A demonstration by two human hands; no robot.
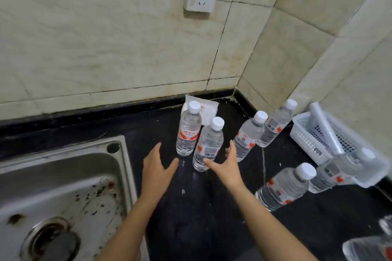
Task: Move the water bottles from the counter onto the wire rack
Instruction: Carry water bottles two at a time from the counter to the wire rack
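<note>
The left hand (158,172) and right hand (228,167) were both open, fingers spread, flanking the nearest bottle (209,144) standing on the worktop (191,218).

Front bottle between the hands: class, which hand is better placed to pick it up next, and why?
Probably the right hand: it is open, with thumb and fingers flanking the front bottle, while the left hand, also open, sits apart to the left over the counter.
</note>
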